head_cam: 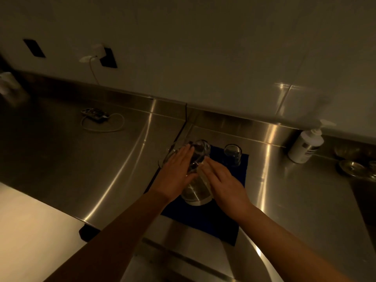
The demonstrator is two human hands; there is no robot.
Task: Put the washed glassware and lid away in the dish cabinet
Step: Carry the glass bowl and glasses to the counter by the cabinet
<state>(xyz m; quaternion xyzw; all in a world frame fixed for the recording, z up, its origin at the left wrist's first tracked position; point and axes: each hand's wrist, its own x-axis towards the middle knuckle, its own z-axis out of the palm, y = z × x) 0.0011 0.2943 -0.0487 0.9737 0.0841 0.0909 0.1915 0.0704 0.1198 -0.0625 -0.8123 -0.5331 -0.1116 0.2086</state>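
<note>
Both forearms reach to twelve o'clock; left hand and right hand press flat-fingered on a glass jug over the blue mat; pickup step; next needs a steady lift.

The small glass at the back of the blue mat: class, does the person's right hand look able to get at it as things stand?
Probably yes. The small glass stands alone on the blue mat, just beyond the right hand, with nothing between them. But that hand is pressed against the big glass vessel, so it must let go first.
</note>
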